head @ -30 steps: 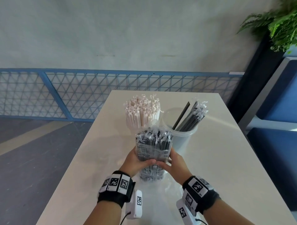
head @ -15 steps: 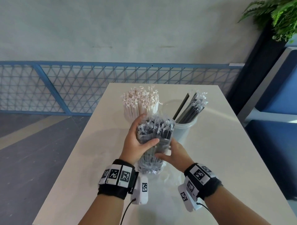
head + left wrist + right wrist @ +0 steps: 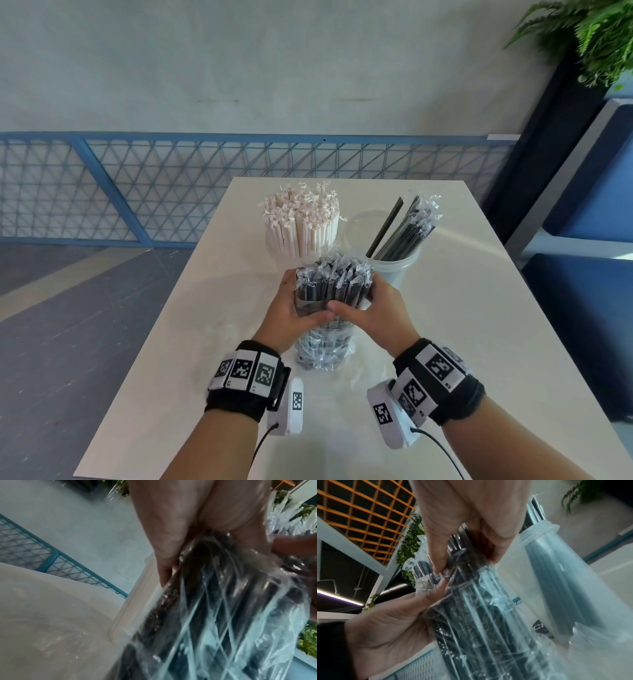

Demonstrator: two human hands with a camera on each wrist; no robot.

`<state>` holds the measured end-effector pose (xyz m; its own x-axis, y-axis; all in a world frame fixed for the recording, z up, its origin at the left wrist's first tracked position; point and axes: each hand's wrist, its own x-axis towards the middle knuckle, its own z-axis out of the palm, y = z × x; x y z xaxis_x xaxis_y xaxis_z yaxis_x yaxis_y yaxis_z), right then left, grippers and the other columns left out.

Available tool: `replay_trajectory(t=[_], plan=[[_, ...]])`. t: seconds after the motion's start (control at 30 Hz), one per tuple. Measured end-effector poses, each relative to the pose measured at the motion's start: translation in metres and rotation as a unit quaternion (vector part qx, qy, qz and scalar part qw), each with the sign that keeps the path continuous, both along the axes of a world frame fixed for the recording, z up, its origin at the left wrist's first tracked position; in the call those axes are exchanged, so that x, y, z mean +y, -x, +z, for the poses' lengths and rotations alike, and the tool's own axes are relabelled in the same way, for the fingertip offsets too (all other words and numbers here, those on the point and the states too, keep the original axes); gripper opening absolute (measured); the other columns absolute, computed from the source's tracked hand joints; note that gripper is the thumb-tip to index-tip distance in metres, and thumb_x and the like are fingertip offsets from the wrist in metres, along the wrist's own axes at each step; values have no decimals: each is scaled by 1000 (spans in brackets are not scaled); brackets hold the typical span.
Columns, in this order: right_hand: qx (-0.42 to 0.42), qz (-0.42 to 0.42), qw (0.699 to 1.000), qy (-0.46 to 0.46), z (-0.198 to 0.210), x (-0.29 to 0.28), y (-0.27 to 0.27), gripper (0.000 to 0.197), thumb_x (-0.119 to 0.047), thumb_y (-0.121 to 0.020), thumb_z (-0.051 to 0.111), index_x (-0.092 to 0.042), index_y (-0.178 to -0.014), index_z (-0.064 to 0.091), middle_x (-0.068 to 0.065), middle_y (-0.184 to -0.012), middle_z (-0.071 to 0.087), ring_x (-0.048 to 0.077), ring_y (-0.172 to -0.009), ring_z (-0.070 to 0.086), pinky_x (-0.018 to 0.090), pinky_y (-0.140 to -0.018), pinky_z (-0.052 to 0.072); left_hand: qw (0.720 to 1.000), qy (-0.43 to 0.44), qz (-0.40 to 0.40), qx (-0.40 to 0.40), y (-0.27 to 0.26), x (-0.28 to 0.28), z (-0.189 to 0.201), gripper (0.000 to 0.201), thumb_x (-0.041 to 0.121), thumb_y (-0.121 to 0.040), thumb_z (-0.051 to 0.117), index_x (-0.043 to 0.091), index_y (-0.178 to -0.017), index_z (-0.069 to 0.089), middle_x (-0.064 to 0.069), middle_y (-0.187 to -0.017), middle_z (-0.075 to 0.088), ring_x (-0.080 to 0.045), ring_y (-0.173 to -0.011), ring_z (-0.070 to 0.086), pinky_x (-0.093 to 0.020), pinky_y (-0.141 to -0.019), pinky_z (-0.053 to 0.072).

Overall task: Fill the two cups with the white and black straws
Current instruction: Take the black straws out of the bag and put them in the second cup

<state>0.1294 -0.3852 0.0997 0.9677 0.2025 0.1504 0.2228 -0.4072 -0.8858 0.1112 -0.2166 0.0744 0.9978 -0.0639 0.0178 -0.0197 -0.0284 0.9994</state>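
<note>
Head view: the left hand (image 3: 291,308) and the right hand (image 3: 376,308) both grip a bundle of black straws (image 3: 334,291) in clear wrappers, at frame centre. Fingers of each hand curl round the bundle from opposite sides; the thumbs meet at its near face. The bundle stands upright, its lower end on the white tabletop (image 3: 479,325). Just above it in the frame stand two cups. The left cup (image 3: 274,253) is packed with white paper-wrapped straws (image 3: 301,222). The right cup (image 3: 400,269), translucent, holds a few black straws (image 3: 404,233) leaning toward the upper right. A blue mesh railing (image 3: 137,188) crosses the frame behind the tabletop; a green plant (image 3: 596,37) occupies the upper right corner.

Left wrist view: the left hand (image 3: 180,524) wraps the bundle (image 3: 223,615), which fills the lower right; the picture is blurred.

Right wrist view: the right hand (image 3: 467,520) clasps the bundle (image 3: 479,615) from above; the left hand (image 3: 385,628) holds it at lower left. The translucent cup (image 3: 556,574) stands just right of the bundle.
</note>
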Motion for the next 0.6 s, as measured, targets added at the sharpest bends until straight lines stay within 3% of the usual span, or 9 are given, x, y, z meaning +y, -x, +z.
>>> replay_trajectory(t=[0.07, 0.13, 0.2, 0.3, 0.4, 0.5, 0.6], plan=[[18, -12, 1000, -14, 0, 1, -1, 59, -28, -67, 82, -16, -119, 55, -7, -102, 66, 8, -95, 62, 21, -86, 48, 1000, -6, -4, 3, 0, 0, 3, 61, 1, -70, 75, 15, -121, 45, -13, -113, 64, -6, -91, 69, -20, -73, 55], [22, -26, 999, -30, 1, 3, -1, 52, -25, -68, 81, -15, -114, 59, -6, -98, 67, 7, -91, 63, 20, -82, 49, 1000, -14, 14, -13, -2, 0, 9, 59, 8, -66, 78, 26, -114, 49, -2, -107, 67, -1, -92, 68, -16, -76, 53], [30, -37, 998, -50, 1, 5, 0, 43, -21, -69, 81, -15, -107, 62, -9, -91, 68, 1, -85, 64, 18, -77, 50, 999, -16, 37, -29, -4, 0, 13, 58, 1, -66, 78, 31, -107, 50, 6, -101, 66, 3, -89, 67, -12, -74, 51], [38, -50, 995, -84, 2, 6, -1, 32, -14, -68, 81, -22, -94, 63, -16, -82, 66, -7, -75, 63, 19, -72, 51, 998, -16, 43, -39, -5, -1, 12, 62, -3, -66, 77, 31, -110, 49, 5, -104, 66, -1, -91, 68, -16, -75, 52], [35, -71, 989, -123, 11, 5, -3, 30, -13, -68, 80, -26, -87, 61, -13, -83, 67, 4, -81, 65, 26, -76, 54, 998, -14, 48, -36, -5, -4, 13, 64, -7, -68, 75, 29, -114, 47, 8, -104, 64, 6, -89, 66, -11, -73, 51], [35, -84, 979, -180, 23, 4, -8, 30, -11, -72, 77, -31, -84, 59, -10, -85, 68, 7, -84, 67, 28, -78, 55, 998, -17, 53, -30, -5, -8, 16, 66, -3, -70, 76, 16, -125, 44, 13, -104, 61, 15, -85, 63, -5, -70, 48], [41, -113, 963, -241, 37, 0, -13, 26, -9, -74, 75, -17, -96, 62, 0, -91, 70, 17, -88, 68, 34, -80, 56, 998, -7, 54, -21, -6, -11, 17, 67, -4, -72, 74, 13, -129, 45, 15, -103, 63, 10, -85, 65, -10, -74, 51]])
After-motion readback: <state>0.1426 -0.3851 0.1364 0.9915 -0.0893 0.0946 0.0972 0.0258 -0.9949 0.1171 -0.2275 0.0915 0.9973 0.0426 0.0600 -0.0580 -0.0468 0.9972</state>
